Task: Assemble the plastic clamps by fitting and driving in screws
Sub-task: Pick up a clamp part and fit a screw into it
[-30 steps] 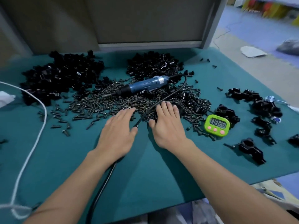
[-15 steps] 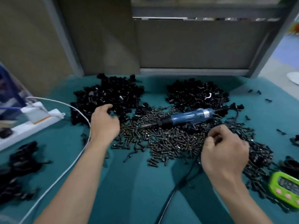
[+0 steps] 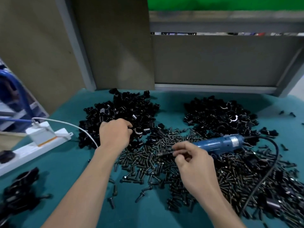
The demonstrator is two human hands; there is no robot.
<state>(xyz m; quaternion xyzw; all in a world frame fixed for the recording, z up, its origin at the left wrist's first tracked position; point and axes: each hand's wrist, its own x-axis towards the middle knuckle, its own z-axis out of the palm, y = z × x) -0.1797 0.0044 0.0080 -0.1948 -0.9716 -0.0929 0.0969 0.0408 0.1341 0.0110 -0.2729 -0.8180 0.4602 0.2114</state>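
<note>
**benchrat:** ok, where's everything sitting? Trying to work out which hand goes for the driver.

**m4fan:** The left hand (image 3: 115,134) is up in the near edge of the left clamp pile (image 3: 125,111). Its fingers are curled down round a clamp part (image 3: 137,132), so I'd call that a grip. The right hand (image 3: 194,163) is over the screws (image 3: 144,162), with thumb and forefinger pinched together. Whatever it has is hidden between the fingertips. My guess is a screw, but it's right on top of the driver's bit, so I can't rule that out.

**benchrat:** and the driver itself?

**m4fan:** The driver (image 3: 220,143) is lying flat on the screws, just beyond the right hand and off to its right. The long axis runs left-right and tilts a bit away toward the right end. The bit end (image 3: 162,153) points left and pokes out just past the right fingertips. The cord (image 3: 273,162) leaves the right end and loops back toward the table (image 3: 69,170) edge.

**benchrat:** so it's the right hand's grab.

**m4fan:** Yeah, easily. The left hand is well apart from it, with the screws in between. I reckon the parts get fitted in the gap between the hands first. Then the right hand only has to slide right along that axis onto the blue body. The cord draped over the screws could drag a few along. There's another clamp pile (image 3: 218,116) behind the driver, and a power strip (image 3: 49,142) at far left.
</note>
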